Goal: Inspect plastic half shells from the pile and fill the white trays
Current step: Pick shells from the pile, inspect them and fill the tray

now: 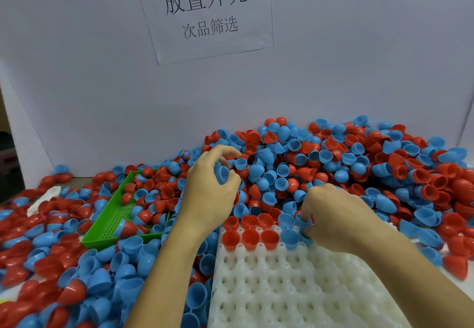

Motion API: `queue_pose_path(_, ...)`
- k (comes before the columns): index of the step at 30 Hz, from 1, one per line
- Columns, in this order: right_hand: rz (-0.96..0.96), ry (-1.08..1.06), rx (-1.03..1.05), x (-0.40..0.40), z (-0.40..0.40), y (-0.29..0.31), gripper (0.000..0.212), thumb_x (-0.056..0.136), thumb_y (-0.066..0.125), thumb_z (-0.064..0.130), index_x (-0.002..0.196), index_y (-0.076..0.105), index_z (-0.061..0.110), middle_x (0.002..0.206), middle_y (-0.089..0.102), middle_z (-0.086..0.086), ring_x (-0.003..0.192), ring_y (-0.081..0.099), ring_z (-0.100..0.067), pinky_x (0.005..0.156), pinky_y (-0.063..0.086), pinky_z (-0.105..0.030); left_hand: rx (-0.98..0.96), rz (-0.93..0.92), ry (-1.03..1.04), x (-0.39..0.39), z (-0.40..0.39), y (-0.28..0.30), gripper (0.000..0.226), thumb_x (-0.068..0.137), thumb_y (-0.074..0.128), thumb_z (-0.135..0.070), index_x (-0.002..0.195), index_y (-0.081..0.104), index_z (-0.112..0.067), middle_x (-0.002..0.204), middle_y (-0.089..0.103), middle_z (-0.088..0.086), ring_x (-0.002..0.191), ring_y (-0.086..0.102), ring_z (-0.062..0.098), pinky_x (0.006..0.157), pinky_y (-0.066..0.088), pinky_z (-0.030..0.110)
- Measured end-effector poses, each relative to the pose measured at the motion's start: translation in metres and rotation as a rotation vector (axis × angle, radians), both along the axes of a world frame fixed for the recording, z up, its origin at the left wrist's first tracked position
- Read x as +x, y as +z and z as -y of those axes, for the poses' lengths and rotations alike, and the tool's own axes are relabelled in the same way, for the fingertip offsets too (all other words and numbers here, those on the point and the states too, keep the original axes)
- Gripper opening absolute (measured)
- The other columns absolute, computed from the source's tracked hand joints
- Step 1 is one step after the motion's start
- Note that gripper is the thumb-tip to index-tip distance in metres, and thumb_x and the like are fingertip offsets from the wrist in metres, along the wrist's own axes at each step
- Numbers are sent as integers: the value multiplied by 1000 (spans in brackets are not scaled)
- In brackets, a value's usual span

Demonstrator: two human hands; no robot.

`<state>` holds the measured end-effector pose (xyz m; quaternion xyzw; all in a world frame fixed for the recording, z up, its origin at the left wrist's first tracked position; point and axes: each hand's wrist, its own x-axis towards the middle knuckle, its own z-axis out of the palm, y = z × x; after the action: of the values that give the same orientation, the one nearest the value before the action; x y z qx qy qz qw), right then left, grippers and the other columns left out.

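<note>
Curling around a blue shell (221, 173), the left hand (209, 189) holds it above the pile (333, 163) of red and blue shells heaped against the far wall. To its right, the right hand (336, 217) pinches another blue shell (304, 221) at the far edge of the white tray (289, 284), fingers bent down onto it. The tray's two far rows hold red shells (250, 238) and a few blue ones; its near cells are bare. A green tray (115, 215) lies left, half buried in shells.

Bright, even light; edges bend, the lower corners perhaps motion-blurred.
</note>
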<state>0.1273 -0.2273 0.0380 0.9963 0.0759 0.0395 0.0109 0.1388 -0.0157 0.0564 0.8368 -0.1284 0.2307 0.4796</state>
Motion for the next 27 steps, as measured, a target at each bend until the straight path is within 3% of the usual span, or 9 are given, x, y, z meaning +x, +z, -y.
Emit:
queue_pose_path(5, 3, 15, 50, 1, -1, 1, 14, 84, 70, 27, 97, 76, 25, 97, 66, 2, 82, 65, -19, 68, 60, -37, 3, -6, 2, -1, 0, 0, 30, 94, 58, -3, 110, 63, -28, 102, 60, -3, 57, 44, 8, 42, 37, 12)
queue_pose_path(8, -40, 21, 27, 1, -1, -1, 18, 83, 70, 18, 98, 77, 27, 96, 66, 4, 80, 65, -19, 62, 58, -33, -12, -2, -10, -2, 1, 1, 30, 94, 58, -2, 109, 64, -27, 100, 60, -2, 55, 44, 8, 41, 38, 12)
queue_pose_path(13, -51, 0, -6, 3, -2, -4, 21, 85, 70, 13, 101, 75, 25, 99, 65, 2, 85, 64, -21, 67, 58, -34, -13, 1, -12, -3, 3, 1, 30, 93, 58, -2, 109, 64, -27, 97, 60, -5, 53, 44, 7, 43, 38, 11)
queue_pose_path(17, -57, 7, 48, 4, 0, -8, 23, 85, 70, 14, 105, 73, 25, 101, 65, 2, 86, 64, -21, 67, 57, -33, -38, -14, -22, -3, 3, 1, 31, 93, 58, -1, 109, 64, -28, 95, 61, -8, 47, 50, 2, 41, 38, 11)
queue_pose_path(21, -69, 6, 115, 4, 6, -7, 29, 81, 70, 15, 106, 74, 29, 103, 67, 4, 85, 66, -18, 69, 60, -33, -102, -27, -51, -3, 3, 1, 31, 93, 57, 2, 109, 64, -24, 95, 61, -2, 33, 42, 2, 36, 32, 10)
queue_pose_path(27, -20, 14, 220, 6, 12, -7, 29, 81, 73, 16, 104, 74, 33, 102, 64, 5, 79, 65, -15, 71, 60, -34, -126, -27, -50, -3, 1, 1, 30, 94, 57, 0, 107, 64, -25, 96, 61, -4, 30, 39, 3, 36, 32, 10)
